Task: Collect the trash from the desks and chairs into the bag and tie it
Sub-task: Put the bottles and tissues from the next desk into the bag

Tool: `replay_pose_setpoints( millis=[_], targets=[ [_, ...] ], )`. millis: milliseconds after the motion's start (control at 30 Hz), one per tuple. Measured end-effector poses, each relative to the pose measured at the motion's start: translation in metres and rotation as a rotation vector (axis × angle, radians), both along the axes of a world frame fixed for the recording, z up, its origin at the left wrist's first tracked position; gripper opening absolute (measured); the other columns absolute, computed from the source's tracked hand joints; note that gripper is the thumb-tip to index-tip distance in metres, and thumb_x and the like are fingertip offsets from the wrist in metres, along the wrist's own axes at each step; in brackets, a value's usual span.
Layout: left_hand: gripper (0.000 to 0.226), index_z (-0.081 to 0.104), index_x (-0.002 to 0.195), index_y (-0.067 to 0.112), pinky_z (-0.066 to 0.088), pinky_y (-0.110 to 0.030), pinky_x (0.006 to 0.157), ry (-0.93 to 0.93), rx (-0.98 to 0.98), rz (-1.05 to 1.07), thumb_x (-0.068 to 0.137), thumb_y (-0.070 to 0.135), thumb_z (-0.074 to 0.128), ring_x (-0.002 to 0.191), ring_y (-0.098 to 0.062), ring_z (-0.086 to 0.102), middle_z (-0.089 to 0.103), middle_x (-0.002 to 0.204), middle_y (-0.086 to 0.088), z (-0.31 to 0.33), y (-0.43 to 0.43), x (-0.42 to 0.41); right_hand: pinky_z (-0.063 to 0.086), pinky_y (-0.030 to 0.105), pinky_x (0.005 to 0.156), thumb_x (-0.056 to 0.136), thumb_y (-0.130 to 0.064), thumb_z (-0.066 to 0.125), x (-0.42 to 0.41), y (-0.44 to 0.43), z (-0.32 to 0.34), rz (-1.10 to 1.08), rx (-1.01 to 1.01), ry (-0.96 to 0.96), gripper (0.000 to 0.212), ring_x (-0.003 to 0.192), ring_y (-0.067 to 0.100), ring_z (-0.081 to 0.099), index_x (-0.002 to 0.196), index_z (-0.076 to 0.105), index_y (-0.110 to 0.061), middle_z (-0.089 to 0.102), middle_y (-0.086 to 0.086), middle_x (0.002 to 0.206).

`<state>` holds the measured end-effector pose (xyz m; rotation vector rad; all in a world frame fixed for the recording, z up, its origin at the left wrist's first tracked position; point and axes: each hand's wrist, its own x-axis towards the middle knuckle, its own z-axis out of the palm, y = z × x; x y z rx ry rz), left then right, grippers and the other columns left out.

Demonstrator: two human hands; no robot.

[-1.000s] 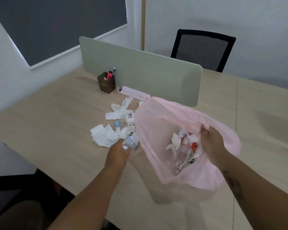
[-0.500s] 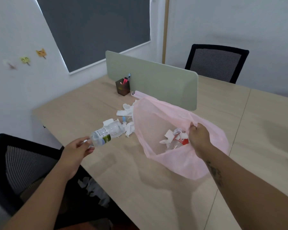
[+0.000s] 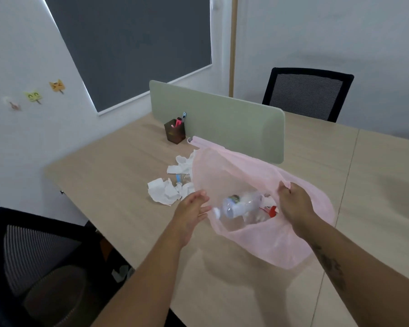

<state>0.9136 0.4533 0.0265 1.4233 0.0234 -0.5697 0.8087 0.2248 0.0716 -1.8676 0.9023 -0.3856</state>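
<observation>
The pink bag [image 3: 265, 241] hung open over the counter [image 3: 118, 166], near its front edge, with a clear bottle [image 3: 240, 206] tumbling in at the mouth. Right hand [image 3: 293, 204] had a closed grip pinching the bag's rim; left hand [image 3: 191, 208] was spread open, holding nothing. Thin film, so soft and slippery (best grabbed at the bunched rim). Crumpled tissues [image 3: 165, 192] sat mid-counter beside it, light and squashable.

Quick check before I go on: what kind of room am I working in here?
Most likely a shared office: light wooden desks split by a pale green divider panel, black mesh-backed office chairs, and a dark brown pen holder.
</observation>
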Motion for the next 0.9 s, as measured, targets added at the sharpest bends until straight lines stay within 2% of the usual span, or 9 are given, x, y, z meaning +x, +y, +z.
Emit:
replay_pose_setpoints(
  millis=[100,167,233,333,500,600,700,800,900],
  targets=[
    [0.020,0.068,0.087,0.014,0.053,-0.027,0.063,-0.089,0.195,0.180,0.091,0.033,0.064,0.067,-0.014,0.064,0.074,0.084,-0.002,-0.019,0.010,0.040,0.041,0.033,0.068,0.102,-0.027,0.035,0.017,-0.007,-0.007,-0.036,-0.039,0.008,0.025,0.074,0.018,0.051,0.093,0.055,-0.015,0.056,0.002,0.085],
    [0.020,0.062,0.083,0.016,0.046,-0.025,0.061,-0.199,0.384,0.228,0.088,0.035,0.065,0.074,-0.019,0.061,0.069,0.083,0.000,-0.033,0.025,0.071,0.043,0.035,0.075,0.102,-0.026,0.035,0.029,-0.008,-0.011,-0.072,-0.039,0.023,0.025,0.078,0.022,0.051,0.094,0.056,-0.015,0.056,0.005,0.087],
    [0.029,0.059,0.104,0.021,0.044,-0.027,0.072,-0.288,0.631,0.175,0.084,0.039,0.070,0.099,-0.026,0.059,0.063,0.105,0.000,-0.051,0.038,0.101,0.045,0.038,0.078,0.101,-0.028,0.036,0.042,-0.008,-0.015,-0.106,-0.033,0.051,0.026,0.080,0.025,0.052,0.095,0.057,-0.014,0.056,0.005,0.087],
    [0.083,0.033,0.145,0.029,0.036,-0.041,0.102,-0.308,1.004,0.016,0.076,0.054,0.072,0.132,-0.037,0.032,0.032,0.150,-0.007,-0.077,0.045,0.132,0.046,0.039,0.077,0.101,-0.030,0.038,0.060,-0.002,-0.019,-0.149,0.006,0.078,0.027,0.082,0.027,0.056,0.086,0.057,-0.018,0.059,0.006,0.087],
    [0.114,-0.003,0.151,0.050,0.008,-0.059,0.116,-0.287,1.147,-0.209,0.065,0.077,0.067,0.147,-0.043,-0.010,-0.021,0.163,0.000,-0.110,0.029,0.176,0.046,0.038,0.076,0.099,-0.033,0.041,0.092,0.006,-0.026,-0.212,0.019,0.110,0.030,0.082,0.026,0.058,0.077,0.058,-0.023,0.061,0.002,0.085],
    [0.099,0.011,0.150,0.048,0.011,-0.058,0.115,-0.280,1.204,-0.244,0.070,0.075,0.064,0.147,-0.041,0.002,-0.004,0.164,-0.004,-0.126,0.018,0.184,0.046,0.037,0.074,0.099,-0.034,0.040,0.099,0.006,-0.029,-0.239,0.031,0.145,0.031,0.079,0.026,0.059,0.079,0.060,-0.023,0.063,0.004,0.085],
    [0.047,0.051,0.131,0.027,0.036,-0.042,0.097,-0.542,1.223,-0.134,0.087,0.042,0.061,0.122,-0.035,0.039,0.043,0.140,-0.011,-0.135,0.019,0.181,0.044,0.034,0.070,0.100,-0.035,0.040,0.097,0.005,-0.030,-0.262,0.026,0.150,0.032,0.076,0.019,0.056,0.078,0.060,-0.023,0.061,0.000,0.083],
    [0.026,0.063,0.112,0.007,0.045,-0.039,0.084,-0.611,1.003,-0.096,0.087,0.006,0.057,0.104,-0.034,0.053,0.057,0.116,-0.016,-0.134,0.029,0.176,0.041,0.029,0.061,0.100,-0.034,0.040,0.091,0.004,-0.029,-0.284,0.031,0.142,0.033,0.071,0.015,0.053,0.080,0.061,-0.020,0.059,-0.001,0.080],
    [0.023,0.069,0.099,0.002,0.046,-0.026,0.069,-0.492,0.658,-0.015,0.082,-0.006,0.056,0.095,-0.028,0.062,0.063,0.114,-0.011,-0.114,0.042,0.167,0.040,0.028,0.061,0.101,-0.032,0.038,0.083,0.006,-0.025,-0.280,0.025,0.124,0.031,0.068,0.014,0.050,0.087,0.059,-0.015,0.057,-0.001,0.079]
  ],
)
